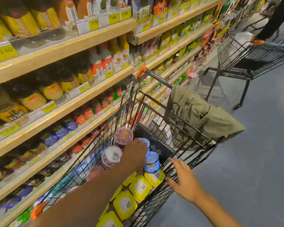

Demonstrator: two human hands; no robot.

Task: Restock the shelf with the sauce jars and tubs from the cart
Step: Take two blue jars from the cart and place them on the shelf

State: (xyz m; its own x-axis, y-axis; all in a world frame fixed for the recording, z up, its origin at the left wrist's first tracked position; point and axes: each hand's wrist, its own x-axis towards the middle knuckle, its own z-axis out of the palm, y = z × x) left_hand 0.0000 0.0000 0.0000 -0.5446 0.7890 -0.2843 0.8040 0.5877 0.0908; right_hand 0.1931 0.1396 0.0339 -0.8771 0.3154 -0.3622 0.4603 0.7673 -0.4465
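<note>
A black wire cart (pixel 197 134) stands beside the wooden shelf (pixel 82 99). Inside it are blue-lidded sauce jars, dark red tubs (pixel 112 157) with clear lids and several yellow tubs (pixel 140 187). My left hand (pixel 134 154) reaches down into the cart, its fingers curled over the top of one blue-lidded jar (pixel 145 141). A second blue jar (pixel 152 163) stands just to the right of that hand. My right hand (pixel 182 176) rests on the cart's right rim with fingers spread and holds nothing.
A green jacket (pixel 200 118) is draped over the cart's far end near the orange-tipped handle (pixel 142 71). A second black cart (pixel 246 58) and another person (pixel 272 22) stand further down the aisle. The shelves hold sauce bottles, jars and tubs. Grey floor lies to the right.
</note>
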